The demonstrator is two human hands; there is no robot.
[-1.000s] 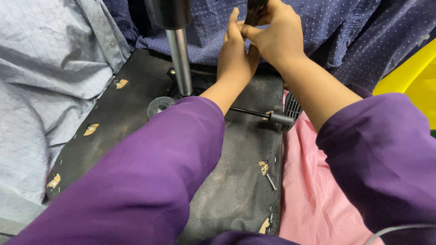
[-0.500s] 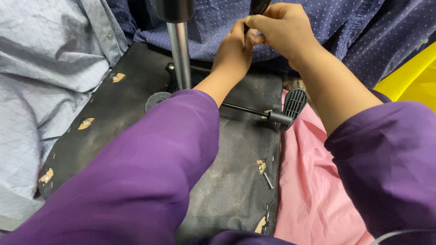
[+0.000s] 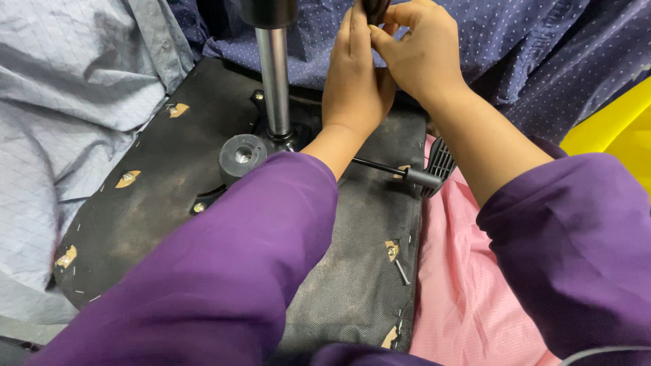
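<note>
Head view: two hands, left hand [image 3: 352,81] and right hand [image 3: 420,57], on one dark part [image 3: 374,8].

1. One view only: a camera on the person's head looked steeply down and forward along both purple sleeves [image 3: 224,271].
2. It sat close, the fingers [image 3: 352,41] nearly at the top edge.
3. Below the fingers, the black chair underside [image 3: 156,190] filled the middle.
4. No second view shared anything.
</note>
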